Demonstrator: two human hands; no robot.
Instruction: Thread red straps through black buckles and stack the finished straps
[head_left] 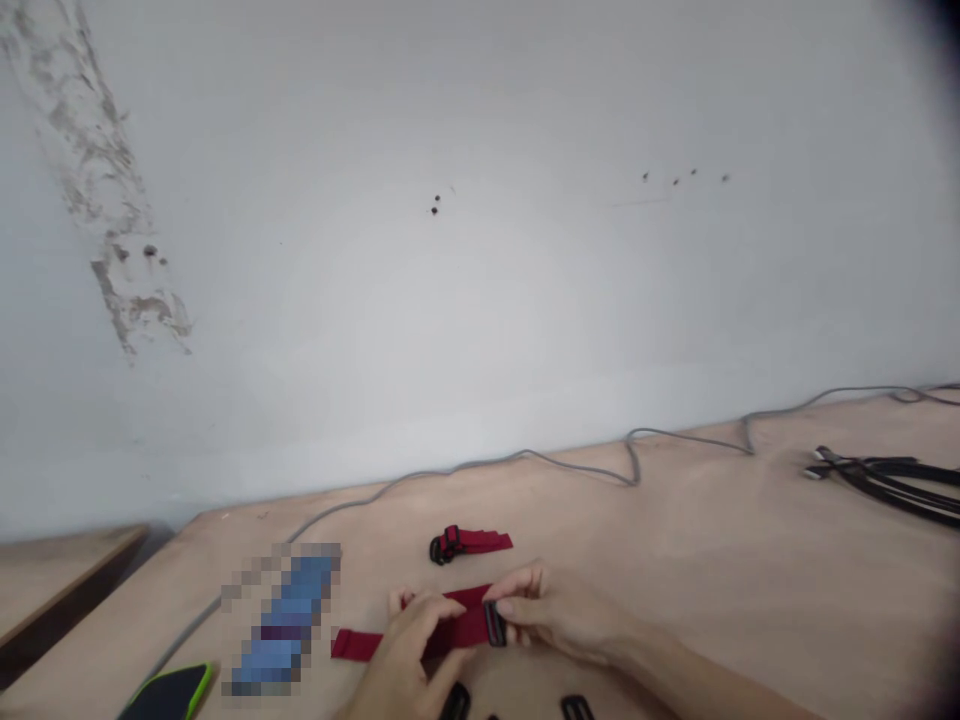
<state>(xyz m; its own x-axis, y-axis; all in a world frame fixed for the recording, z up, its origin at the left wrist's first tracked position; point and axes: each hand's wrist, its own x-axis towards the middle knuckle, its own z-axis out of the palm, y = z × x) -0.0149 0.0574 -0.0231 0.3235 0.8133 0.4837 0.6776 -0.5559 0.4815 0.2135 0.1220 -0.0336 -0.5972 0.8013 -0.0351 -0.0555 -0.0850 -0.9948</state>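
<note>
A red strap (466,630) lies folded on the wooden table, one end poking out to the left of my left hand. My right hand (551,610) pinches a black slide buckle (495,623) between thumb and fingers at the strap's right end. Over the strap's left part rests my left hand (424,640), its fingers bent with a gap between thumb and forefinger; the fingertips touch the red webbing. Just beyond both hands sits another red strap (484,541), bundled, with black buckles (445,543) at its left end.
Two more black buckles, one (576,707) on the right and one (455,702) on the left, show at the bottom edge. A blurred blue item (289,620) and a green-edged dark object (169,692) lie left. A grey cable (525,455) runs along the wall; black cables (892,480) lie right.
</note>
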